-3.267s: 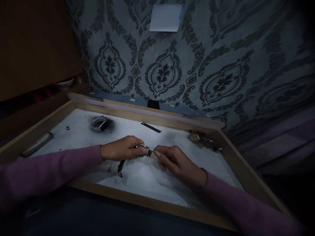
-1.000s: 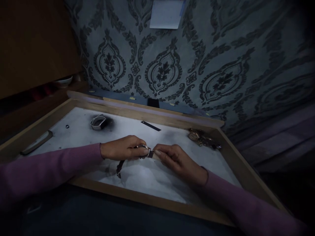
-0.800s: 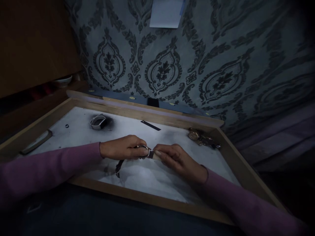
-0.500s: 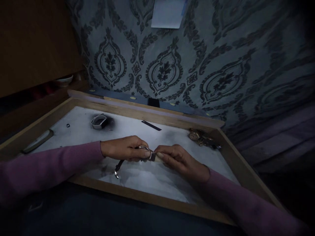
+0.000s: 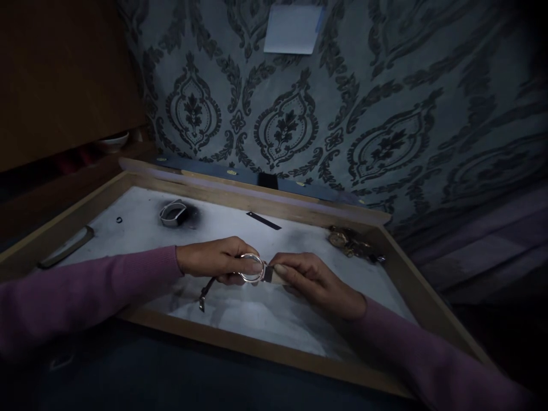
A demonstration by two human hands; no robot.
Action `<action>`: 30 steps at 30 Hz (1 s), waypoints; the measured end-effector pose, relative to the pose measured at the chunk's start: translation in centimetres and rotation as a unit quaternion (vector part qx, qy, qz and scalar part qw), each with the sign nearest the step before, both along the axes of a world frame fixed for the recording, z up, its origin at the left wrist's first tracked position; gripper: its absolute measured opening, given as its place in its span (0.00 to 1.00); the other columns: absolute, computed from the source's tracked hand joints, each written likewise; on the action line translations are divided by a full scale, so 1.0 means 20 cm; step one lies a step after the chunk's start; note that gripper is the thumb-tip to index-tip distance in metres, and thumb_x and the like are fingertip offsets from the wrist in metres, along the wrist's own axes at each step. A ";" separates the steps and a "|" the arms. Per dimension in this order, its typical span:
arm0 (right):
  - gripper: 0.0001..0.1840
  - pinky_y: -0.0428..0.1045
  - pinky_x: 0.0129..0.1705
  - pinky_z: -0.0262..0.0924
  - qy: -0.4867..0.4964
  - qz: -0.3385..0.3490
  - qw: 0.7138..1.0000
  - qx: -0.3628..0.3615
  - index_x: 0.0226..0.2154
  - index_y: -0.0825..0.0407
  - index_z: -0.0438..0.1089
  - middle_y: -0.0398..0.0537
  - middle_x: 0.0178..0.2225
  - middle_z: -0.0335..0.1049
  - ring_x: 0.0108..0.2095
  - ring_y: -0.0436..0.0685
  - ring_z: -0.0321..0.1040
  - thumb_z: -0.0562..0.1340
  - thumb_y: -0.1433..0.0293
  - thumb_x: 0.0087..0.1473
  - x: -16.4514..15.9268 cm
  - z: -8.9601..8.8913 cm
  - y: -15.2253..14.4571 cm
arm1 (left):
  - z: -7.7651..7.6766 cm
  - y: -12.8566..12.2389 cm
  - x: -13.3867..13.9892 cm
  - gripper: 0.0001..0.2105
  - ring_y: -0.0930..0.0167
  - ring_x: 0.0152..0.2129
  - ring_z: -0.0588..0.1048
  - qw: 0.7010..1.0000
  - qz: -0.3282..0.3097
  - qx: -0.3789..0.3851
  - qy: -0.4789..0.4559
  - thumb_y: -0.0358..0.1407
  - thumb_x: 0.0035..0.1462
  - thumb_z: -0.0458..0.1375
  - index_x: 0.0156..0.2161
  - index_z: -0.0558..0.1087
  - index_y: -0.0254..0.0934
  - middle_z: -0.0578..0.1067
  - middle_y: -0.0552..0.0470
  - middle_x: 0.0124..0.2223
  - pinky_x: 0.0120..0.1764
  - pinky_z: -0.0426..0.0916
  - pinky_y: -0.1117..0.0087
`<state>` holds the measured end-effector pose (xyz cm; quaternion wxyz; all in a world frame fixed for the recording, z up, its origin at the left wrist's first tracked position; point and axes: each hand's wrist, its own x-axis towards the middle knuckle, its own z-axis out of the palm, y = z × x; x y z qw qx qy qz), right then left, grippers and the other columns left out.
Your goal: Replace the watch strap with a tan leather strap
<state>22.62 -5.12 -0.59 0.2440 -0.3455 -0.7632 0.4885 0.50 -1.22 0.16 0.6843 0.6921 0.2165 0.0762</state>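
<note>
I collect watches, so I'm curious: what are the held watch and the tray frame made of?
Watch case: seemingly polished metal, by its bright glints. Strap: dull and dark, perhaps leather; texture unclear. Tray frame: likely wood, matte, by its brown boards.

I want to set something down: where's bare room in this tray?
Bare: between black strip and gold watch; between right hand and near rim. Crowded: far right corner, around that watch; middle, around held watch and left hand.

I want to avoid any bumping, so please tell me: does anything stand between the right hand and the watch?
Nothing visible does: the right hand pinches the strap of the watch, which the left hand holds. The black strip lies apart, beyond both hands.
</note>
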 end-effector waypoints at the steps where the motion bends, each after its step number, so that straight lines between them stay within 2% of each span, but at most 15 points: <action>1: 0.23 0.43 0.21 0.47 -0.020 -0.001 0.999 0.037 0.30 0.56 0.68 0.38 0.20 0.55 0.20 0.46 0.50 0.52 0.55 0.64 0.00 0.00 0.00 | 0.00 0.00 0.00 0.20 0.78 0.16 0.55 1.000 0.005 0.019 0.007 0.51 0.60 0.53 0.31 0.66 0.34 0.59 0.60 0.21 0.19 0.48 0.75; 5: 0.19 0.44 0.23 0.47 -0.099 -0.013 0.980 0.174 0.30 0.55 0.67 0.37 0.19 0.53 0.19 0.47 0.50 0.49 0.63 0.66 0.01 0.00 0.00 | 0.00 -0.01 0.01 0.17 0.77 0.18 0.57 0.992 0.033 0.120 0.018 0.47 0.62 0.50 0.30 0.65 0.35 0.59 0.60 0.22 0.22 0.52 0.75; 9: 0.16 0.44 0.23 0.47 -0.153 -0.026 0.960 0.232 0.31 0.54 0.67 0.39 0.19 0.56 0.18 0.47 0.53 0.49 0.68 0.66 0.01 -0.03 0.00 | 0.00 -0.03 0.02 0.15 0.77 0.19 0.57 0.970 0.071 0.229 0.041 0.43 0.62 0.49 0.28 0.63 0.36 0.59 0.59 0.22 0.23 0.52 0.74; 13: 0.15 0.44 0.23 0.47 -0.213 -0.044 0.935 0.280 0.34 0.54 0.67 0.42 0.19 0.63 0.18 0.49 0.59 0.48 0.69 0.65 0.01 -0.06 -0.01 | -0.01 -0.05 0.04 0.12 0.76 0.20 0.59 0.945 0.105 0.299 0.076 0.37 0.61 0.49 0.27 0.63 0.36 0.59 0.59 0.21 0.25 0.52 0.74; 17: 0.14 0.44 0.23 0.47 -0.249 -0.055 0.914 0.316 0.33 0.54 0.66 0.44 0.19 0.68 0.18 0.49 0.63 0.48 0.71 0.65 0.00 -0.09 -0.01 | 0.00 -0.07 0.05 0.10 0.76 0.19 0.60 0.930 0.130 0.327 0.107 0.32 0.60 0.49 0.26 0.64 0.36 0.61 0.59 0.21 0.25 0.53 0.73; 21: 0.14 0.44 0.22 0.46 -0.269 -0.065 0.895 0.350 0.31 0.54 0.66 0.43 0.17 0.66 0.16 0.49 0.61 0.49 0.72 0.64 -0.01 -0.10 -0.02 | 0.00 -0.08 0.07 0.12 0.75 0.19 0.60 0.918 0.143 0.349 0.127 0.29 0.60 0.48 0.24 0.61 0.36 0.61 0.59 0.21 0.27 0.53 0.71; 30: 0.14 0.44 0.22 0.46 -0.277 -0.071 0.897 0.337 0.32 0.55 0.67 0.43 0.17 0.66 0.16 0.48 0.62 0.49 0.72 0.64 -0.02 -0.10 -0.01 | -0.01 -0.09 0.08 0.13 0.75 0.19 0.61 0.902 0.160 0.374 0.145 0.29 0.61 0.48 0.24 0.62 0.36 0.62 0.58 0.20 0.27 0.53 0.70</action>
